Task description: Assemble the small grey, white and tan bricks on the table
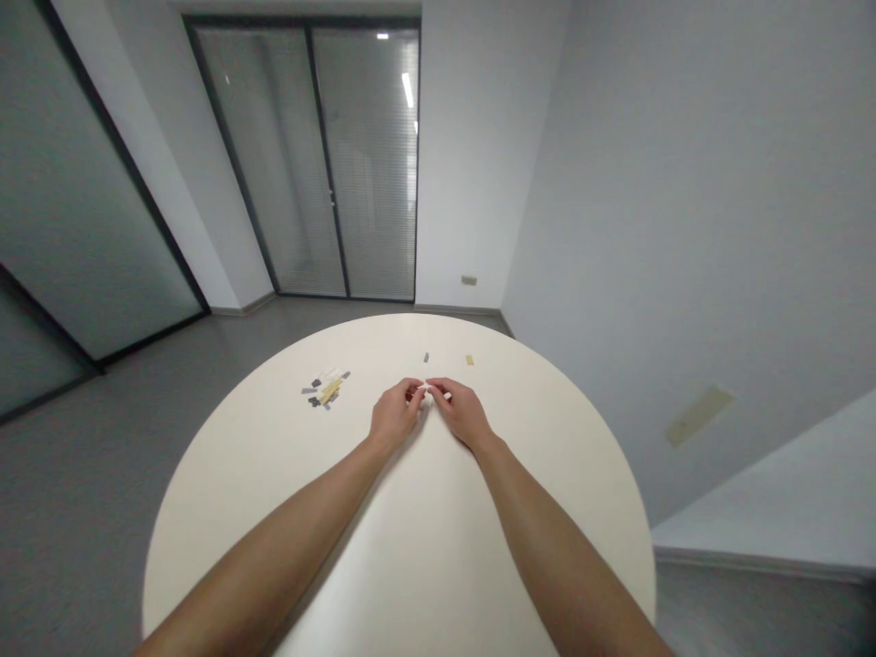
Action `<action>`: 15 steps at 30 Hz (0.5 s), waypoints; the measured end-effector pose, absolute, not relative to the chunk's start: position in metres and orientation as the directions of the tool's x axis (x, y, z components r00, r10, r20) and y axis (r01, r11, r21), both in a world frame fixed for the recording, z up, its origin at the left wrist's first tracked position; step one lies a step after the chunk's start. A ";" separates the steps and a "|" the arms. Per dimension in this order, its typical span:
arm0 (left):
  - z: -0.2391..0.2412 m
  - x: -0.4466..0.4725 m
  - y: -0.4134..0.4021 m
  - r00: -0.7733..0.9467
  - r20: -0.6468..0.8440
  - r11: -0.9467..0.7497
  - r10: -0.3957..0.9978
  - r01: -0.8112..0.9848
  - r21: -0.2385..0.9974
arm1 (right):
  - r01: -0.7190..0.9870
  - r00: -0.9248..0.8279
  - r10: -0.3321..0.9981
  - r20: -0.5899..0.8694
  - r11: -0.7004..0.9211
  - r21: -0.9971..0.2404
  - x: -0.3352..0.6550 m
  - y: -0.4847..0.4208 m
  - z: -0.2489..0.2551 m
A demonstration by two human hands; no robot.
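Both my hands meet over the middle of a round cream table (534,511). My left hand (395,413) and my right hand (461,411) pinch a small white piece (427,390) between their fingertips, fingers curled. The piece is tiny and mostly hidden, so its shape is unclear. A small pile of grey, white and yellow pieces (327,390) lies on the table to the left of my left hand.
A single grey piece (425,357) and a single yellow piece (469,359) lie just beyond my hands. Past the table are a grey floor, glass doors with blinds (328,164) and white walls.
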State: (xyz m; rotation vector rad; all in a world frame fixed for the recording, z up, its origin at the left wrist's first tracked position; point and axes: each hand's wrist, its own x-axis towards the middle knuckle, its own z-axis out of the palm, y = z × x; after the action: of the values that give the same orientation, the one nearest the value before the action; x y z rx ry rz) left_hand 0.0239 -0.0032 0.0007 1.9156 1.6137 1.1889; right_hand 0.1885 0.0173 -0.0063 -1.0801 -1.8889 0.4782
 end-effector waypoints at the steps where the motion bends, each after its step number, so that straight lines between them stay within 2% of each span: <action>1: 0.000 0.024 -0.003 -0.011 0.361 -0.276 0.932 0.623 0.732 | 0.493 -0.228 0.834 0.503 0.544 -0.679 0.188 0.017 -0.007; 15: -0.002 0.023 -0.003 -0.008 0.361 -0.277 0.932 0.626 0.729 | 0.507 -0.233 0.839 0.492 0.537 -0.675 0.187 0.015 -0.004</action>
State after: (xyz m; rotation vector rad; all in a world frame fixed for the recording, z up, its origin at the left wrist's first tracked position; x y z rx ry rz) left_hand 0.0232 -0.0026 -0.0016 1.9192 1.6163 1.1833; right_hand 0.1871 0.0152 -0.0038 -1.1000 -1.8962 0.4761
